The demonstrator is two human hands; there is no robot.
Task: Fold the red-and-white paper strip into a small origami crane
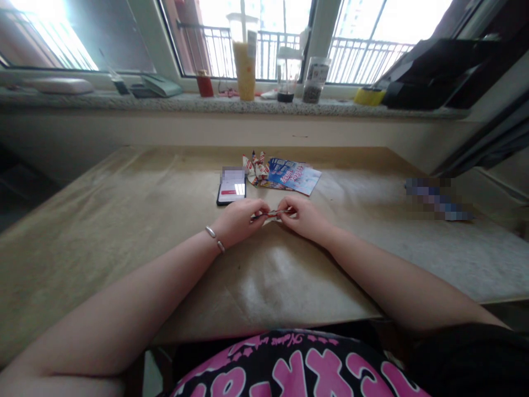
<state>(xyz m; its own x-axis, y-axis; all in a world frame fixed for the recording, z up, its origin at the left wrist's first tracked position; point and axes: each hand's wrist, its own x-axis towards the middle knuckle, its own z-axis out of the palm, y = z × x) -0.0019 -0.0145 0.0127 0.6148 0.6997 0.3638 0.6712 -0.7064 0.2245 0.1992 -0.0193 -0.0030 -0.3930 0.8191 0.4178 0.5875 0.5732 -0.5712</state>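
The left grip (242,215) is nearly closed, its thumb and fingertips pinched together on one end of a small, folded printed paper (271,215). The right grip (305,218) is closed about as far, thumb against fingers, on the other end, so the paper spans the narrow gap between the two. Much of it is hidden by the fingers, and I cannot tell how it is folded. It sits over the middle of the counter (165,187), well in from the left and right edges. Beyond it, toward the far edge, a phone (232,186) lies just beside the left grip, with a pointed paper fold (257,170) and a fan of blue printed sheets (308,177) to its right. A blurred, bluish item (438,199) lies near the counter's right edge, well apart from both hands.
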